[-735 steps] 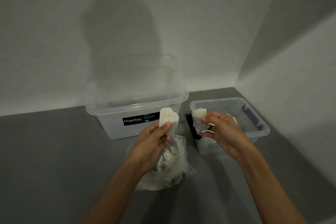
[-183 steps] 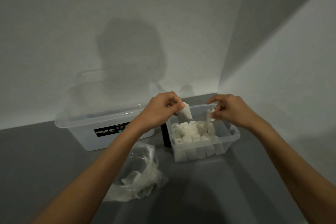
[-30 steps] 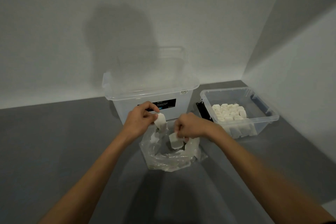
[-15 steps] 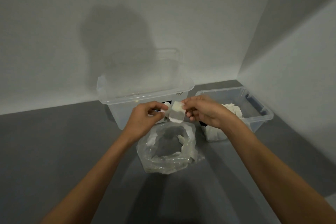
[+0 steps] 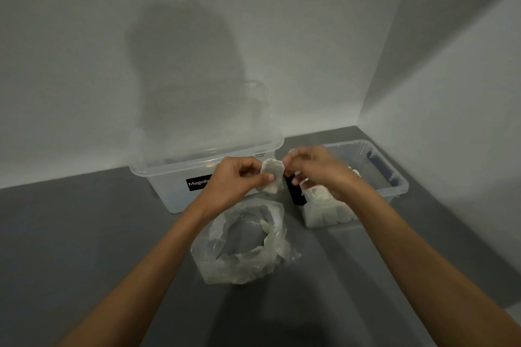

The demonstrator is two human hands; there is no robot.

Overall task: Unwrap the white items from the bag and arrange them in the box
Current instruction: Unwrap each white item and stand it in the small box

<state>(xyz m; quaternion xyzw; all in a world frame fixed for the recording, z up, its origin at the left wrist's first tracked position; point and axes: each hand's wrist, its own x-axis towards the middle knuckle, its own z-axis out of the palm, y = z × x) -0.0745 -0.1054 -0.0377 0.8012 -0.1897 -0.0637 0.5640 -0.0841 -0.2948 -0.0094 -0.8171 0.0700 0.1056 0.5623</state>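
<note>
While the left hand (image 5: 236,181) pinches a white item (image 5: 272,179) above the bag (image 5: 239,265), the blurry right hand (image 5: 320,175) hides part of the box (image 5: 399,187); its grip is hard to tell.

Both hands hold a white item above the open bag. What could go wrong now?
1. The white item is only pinched between the left hand and right hand over the open bag; if it slips during peeling, it may drop back in.
2. The right hand looks blurred, probably moving fast; it could bump the box close behind it.
</note>
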